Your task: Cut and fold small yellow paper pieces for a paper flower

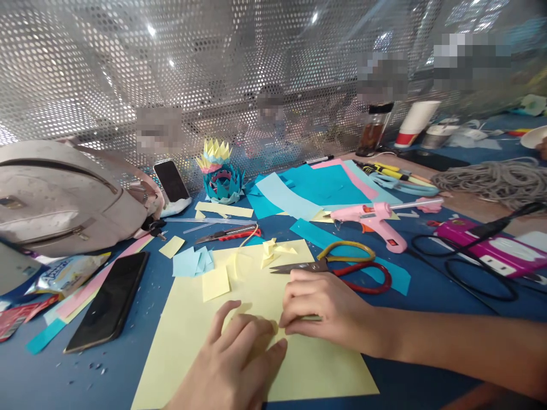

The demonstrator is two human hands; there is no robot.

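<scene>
Yellow paper piece (313,318), mostly hidden, sits pinched in the right hand (327,307), fingers together on it, over the large yellow sheet (325,373). The left hand (237,350) curls just beside; I cannot tell whether it grips anything. Scissors (323,265) lie behind the right hand; farther across the blue tabletop (128,367) rests a pink glue gun (371,216).
</scene>
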